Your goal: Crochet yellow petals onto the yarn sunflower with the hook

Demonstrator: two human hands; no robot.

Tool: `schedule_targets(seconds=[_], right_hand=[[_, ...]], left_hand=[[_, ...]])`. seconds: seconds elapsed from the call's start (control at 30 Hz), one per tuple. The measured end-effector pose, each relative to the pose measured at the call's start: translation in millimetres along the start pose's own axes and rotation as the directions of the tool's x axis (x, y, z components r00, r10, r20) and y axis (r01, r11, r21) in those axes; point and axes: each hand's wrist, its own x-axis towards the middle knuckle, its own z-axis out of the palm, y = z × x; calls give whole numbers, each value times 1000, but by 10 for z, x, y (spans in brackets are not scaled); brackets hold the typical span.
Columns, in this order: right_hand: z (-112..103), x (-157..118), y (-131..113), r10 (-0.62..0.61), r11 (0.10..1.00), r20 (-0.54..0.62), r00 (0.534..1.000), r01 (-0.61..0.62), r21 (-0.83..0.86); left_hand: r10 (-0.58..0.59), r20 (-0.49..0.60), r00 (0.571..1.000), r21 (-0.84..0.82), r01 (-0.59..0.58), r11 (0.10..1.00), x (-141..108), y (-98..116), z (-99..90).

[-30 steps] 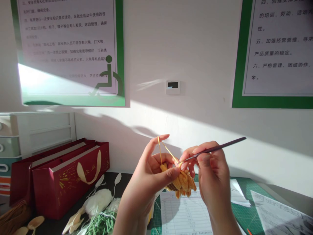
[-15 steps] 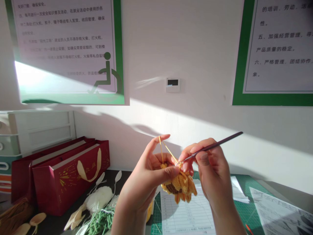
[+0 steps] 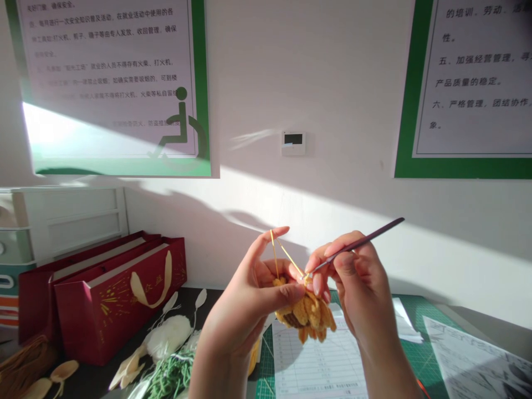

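Note:
My left hand (image 3: pixel 253 291) pinches a yellow crocheted flower (image 3: pixel 313 313) with a brown centre between thumb and fingers. Over its raised index finger runs a strand of yellow yarn (image 3: pixel 287 254), stretched down to the flower's upper edge. A dark crochet hook (image 3: pixel 368 239) is gripped pen-like in my right hand (image 3: pixel 361 277). Its thin tip meets the yarn at the top of the flower, beside my left thumb. Fingertips of the right hand also touch the flower's edge. Part of the flower is hidden behind the left hand.
Printed sheets (image 3: pixel 318 360) lie on a green cutting mat (image 3: pixel 411 310). To the left are green yarn (image 3: pixel 168 374), a white yarn ball (image 3: pixel 169 337), pale leaf-shaped pieces (image 3: pixel 127 370) and red gift bags (image 3: pixel 116 299). A drawer unit (image 3: pixel 83 219) stands behind them, against the wall.
The outer end of the crochet hook has shifted left and slightly up, making it steeper. The flower has tilted slightly. My left hand keeps its hold, almost unmoved.

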Motion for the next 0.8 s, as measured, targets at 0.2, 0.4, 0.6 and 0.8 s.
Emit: schedule_targets(seconds=[0.2,0.4,0.6,0.8], right_hand=[[-9,18,21,-1,999,14,1000,0,38],[-72,16,44,-71,997,96,993,67,41],[-46,-16,8,-166,985,83,983,169,-35],[-39,-36,-3,-228,964,100,968,239,-112]], left_hand=[[17,27,1000,-12,-16,1000,54,-61,-43],[1,43,999,-49,1,999,70,-81,-43],[13,35,999,-53,-11,999,78,-83,-53],[-35,43,998,-8,35,999,35,6,-34]])
